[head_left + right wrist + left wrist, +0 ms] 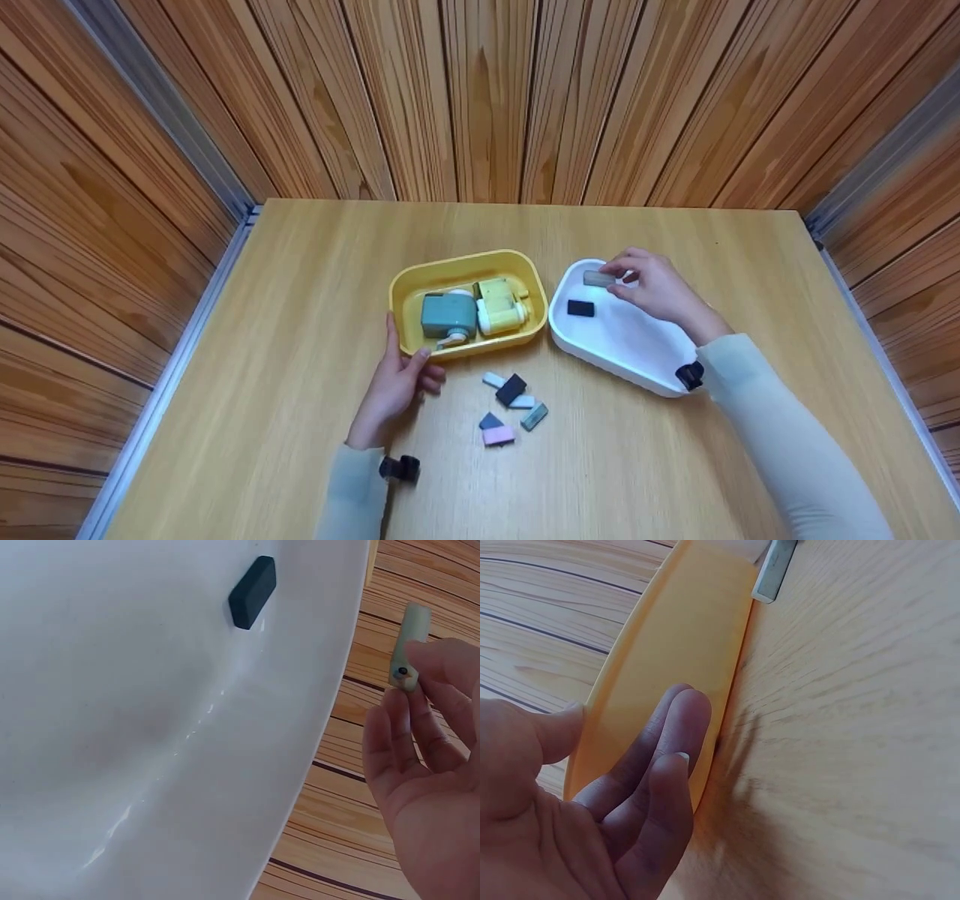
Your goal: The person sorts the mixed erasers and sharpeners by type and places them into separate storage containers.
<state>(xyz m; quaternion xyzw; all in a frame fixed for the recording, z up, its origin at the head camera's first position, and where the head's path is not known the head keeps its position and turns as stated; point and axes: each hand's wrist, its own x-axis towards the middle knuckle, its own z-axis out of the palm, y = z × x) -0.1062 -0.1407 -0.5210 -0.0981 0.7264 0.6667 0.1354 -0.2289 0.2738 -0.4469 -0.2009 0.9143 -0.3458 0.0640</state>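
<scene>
Over the far left end of a white tray [630, 349], my right hand [656, 289] pinches a grey-green eraser [598, 279] between thumb and fingers. In the right wrist view that eraser [410, 645] has a small dark mark on its end. A black eraser [253, 592] lies inside the tray. My left hand [394, 382] holds the near left corner of a yellow tub [465, 263], thumb at the rim, index finger along the side. The left wrist view shows the other fingers curled before the tub's wall [682, 630]. What the index fingertip touches is hidden there.
Inside the tub lie a teal crank pencil sharpener [448, 315] and a pale yellow one [501, 307]. In front of it, several erasers lie in a loose group, among them a black one [511, 390], a pink one [499, 436] and a grey-green one [534, 417].
</scene>
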